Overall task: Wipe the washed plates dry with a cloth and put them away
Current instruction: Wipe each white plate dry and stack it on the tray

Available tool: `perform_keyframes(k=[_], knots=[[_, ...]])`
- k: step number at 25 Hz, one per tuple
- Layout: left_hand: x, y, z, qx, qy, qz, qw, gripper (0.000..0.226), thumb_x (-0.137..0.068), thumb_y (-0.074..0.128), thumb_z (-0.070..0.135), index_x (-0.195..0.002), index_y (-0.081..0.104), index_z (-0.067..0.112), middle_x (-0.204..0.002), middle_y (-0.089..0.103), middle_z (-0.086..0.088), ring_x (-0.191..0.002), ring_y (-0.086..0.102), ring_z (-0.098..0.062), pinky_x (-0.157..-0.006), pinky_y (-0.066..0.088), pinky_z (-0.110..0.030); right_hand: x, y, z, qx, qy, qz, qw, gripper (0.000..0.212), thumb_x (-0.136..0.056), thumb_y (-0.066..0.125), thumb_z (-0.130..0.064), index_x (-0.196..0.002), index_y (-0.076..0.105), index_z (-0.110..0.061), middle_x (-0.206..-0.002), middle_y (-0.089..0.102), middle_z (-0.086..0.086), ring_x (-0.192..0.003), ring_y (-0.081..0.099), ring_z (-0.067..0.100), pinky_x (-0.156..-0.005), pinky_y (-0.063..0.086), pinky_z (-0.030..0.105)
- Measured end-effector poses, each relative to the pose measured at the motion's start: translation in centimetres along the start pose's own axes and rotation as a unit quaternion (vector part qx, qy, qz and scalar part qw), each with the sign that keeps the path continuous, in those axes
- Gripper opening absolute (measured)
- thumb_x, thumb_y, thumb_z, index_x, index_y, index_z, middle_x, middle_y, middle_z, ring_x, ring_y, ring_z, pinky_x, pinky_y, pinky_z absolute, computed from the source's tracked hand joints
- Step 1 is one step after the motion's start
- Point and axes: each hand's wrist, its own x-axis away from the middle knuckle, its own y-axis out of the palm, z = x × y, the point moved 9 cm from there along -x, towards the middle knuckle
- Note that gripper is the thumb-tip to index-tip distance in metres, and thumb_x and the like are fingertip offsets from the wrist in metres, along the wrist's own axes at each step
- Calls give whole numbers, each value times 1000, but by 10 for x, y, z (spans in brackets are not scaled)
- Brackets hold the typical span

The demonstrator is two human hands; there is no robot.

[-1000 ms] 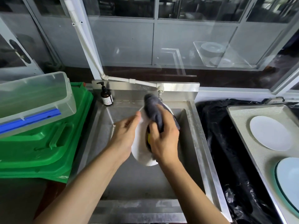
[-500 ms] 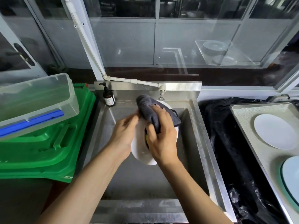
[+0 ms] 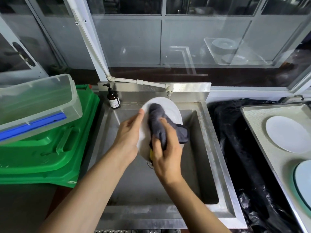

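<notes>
Two bare forearms reach forward from the bottom edge, over a steel sink (image 3: 208,132). Above the basin, the left hand (image 3: 128,137) holds a white plate (image 3: 170,109) by its left rim, fingers lying behind it and the thumb tip pressed on the front edge; the plate is tilted up on its edge, its face turned toward the right hand. The right hand (image 3: 168,153) is curled around a grey cloth (image 3: 159,126), gripping it and pressing it against the plate's face. The cloth runs up across the middle of the plate, and a loose fold hangs out to the right of the hand. A small patch of yellow shows under the right hand's thumb; what it is cannot be told.

To the right of the sink, black plastic sheeting (image 3: 235,140) covers the counter. Beyond it, a pale tray (image 3: 249,115) carries another white plate (image 3: 287,133) lying flat, and nearer the viewer a plate with a green rim (image 3: 303,182), partly cut off by the frame.

To the left, a clear plastic box (image 3: 37,101) with a blue strip rests tilted on a green plastic lid (image 3: 50,157).

At the sink's back left corner stands a brown pump bottle (image 3: 113,98). A white pipe (image 3: 138,81) runs along the back ledge to a tap just above the plate. Behind it all are glass window panels (image 3: 202,39).
</notes>
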Motion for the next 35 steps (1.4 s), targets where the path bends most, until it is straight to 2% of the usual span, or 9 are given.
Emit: perform_keyframes(k=[3,7,12,15,19,22,27,31,35], knots=[[-8,-7,-1,35,-20,-3,999,26,-96,63,35,-86,80,18,-94,79,-7,-88,75,-21,-80,58,-33,0,5,-3,37,-70,-60,995,48,-96,55,-13,-143,53,-13,-148,52,-9,-143,46,14,-120,34,34],[-8,-15,-4,32,-17,9,999,22,-95,64,41,-85,81,31,-102,78,3,-106,71,-21,-95,54,-41,-12,-27,44,22,147,61,987,44,-98,57,-10,-141,58,-21,-143,59,-9,-127,51,-7,-109,41,27],[-13,-10,-15,39,-59,4,997,38,-97,59,36,-72,77,15,-71,74,-4,-66,73,-17,-60,58,-25,15,20,-13,47,-104,-79,990,50,-94,57,-12,-144,53,-19,-150,52,-4,-139,52,20,-117,41,41],[-9,-14,-16,61,-92,14,994,50,-87,69,51,-98,72,2,-88,74,-19,-79,72,-32,-71,57,-37,26,21,-20,118,-233,-109,959,41,-100,52,-12,-140,58,-3,-149,52,11,-147,42,24,-122,32,46],[-18,-24,-5,80,-56,65,993,32,-93,64,46,-97,72,16,-87,79,-3,-75,75,-18,-70,55,-31,48,11,-3,145,-279,-136,939,39,-106,48,-18,-139,59,0,-150,51,14,-148,40,32,-122,30,53],[-20,-19,-4,113,-73,36,990,33,-99,56,44,-109,68,15,-99,78,-5,-85,75,-19,-71,58,-34,49,-5,16,117,-204,-98,967,45,-101,49,-13,-146,50,-12,-157,45,5,-148,41,28,-123,31,48],[-15,-11,8,92,-69,-35,993,46,-103,45,45,-138,57,17,-128,69,-8,-120,65,-27,-103,50,-51,17,-45,61,-43,129,102,986,40,-99,55,-15,-138,60,-24,-134,65,-16,-123,61,6,-102,47,22],[-4,-7,5,50,-69,-61,995,43,-102,49,41,-135,60,16,-130,67,-9,-122,63,-28,-110,44,-53,-37,-67,56,-2,166,128,978,11,-99,56,-16,-99,65,-22,-84,68,-19,-80,62,-3,-71,43,19],[1,-5,-4,3,-58,-68,996,42,-97,58,41,-125,66,11,-123,71,-7,-120,64,-25,-111,43,-49,-73,-61,33,57,125,71,988,14,-95,54,-17,-96,63,-29,-82,66,-17,-77,60,-1,-66,41,10]])
